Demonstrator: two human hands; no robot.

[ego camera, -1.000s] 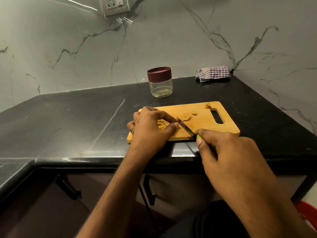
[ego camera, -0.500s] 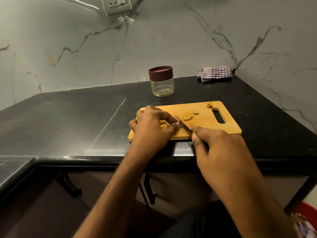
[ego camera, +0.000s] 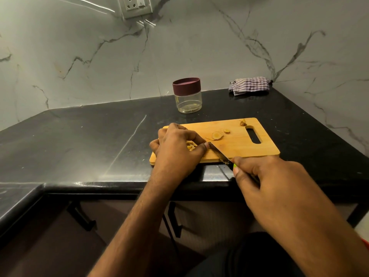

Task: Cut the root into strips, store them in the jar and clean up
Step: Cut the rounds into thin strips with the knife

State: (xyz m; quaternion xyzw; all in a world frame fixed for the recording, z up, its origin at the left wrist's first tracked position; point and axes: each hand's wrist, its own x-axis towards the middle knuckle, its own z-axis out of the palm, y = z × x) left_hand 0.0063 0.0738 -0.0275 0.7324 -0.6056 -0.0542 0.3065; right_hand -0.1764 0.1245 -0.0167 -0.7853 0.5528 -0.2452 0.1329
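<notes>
root strips (ego camera: pixel 191 145): yellow cut pcs, we see them on the near-left part of the board, mostly covered by the L hand; only a few strip ends show btwn thumb and fingers.
root slices (ego camera: pixel 217 135): one round slice plus a small bit just beside it, mid-board, apart from the strips; another small scrap (ego camera: pixel 243 122) at the far edge near the handle slot.
L hand (ego camera: pixel 175 150): fingers curled down over the strips, pinching/holding them against the board; thumb tip sits right at the knife tip.
knife (ego camera: pixel 219 154): blade angled across the near edge of the board, tip toward the L thumb, edge down on the wood; green handle barely shows at the R fingers.
R hand (ego camera: pixel 267 176): wrapped round the knife handle, gripping it, just off the near edge of the board.
board (ego camera: pixel 259 148): wooden, handle slot to the right, lying near the front edge of the counter.
jar (ego camera: pixel 187 95): clear, dark-red lid on, upright behind the board, well apart from it; we can't tell if anything's inside.
cloth (ego camera: pixel 249 85): checked, bunched in the far right corner against the wall.
counter (ego camera: pixel 79 140): black stone, glossy.
wall: marble-look, socket plate (ego camera: pixel 135 6) at top.
</notes>
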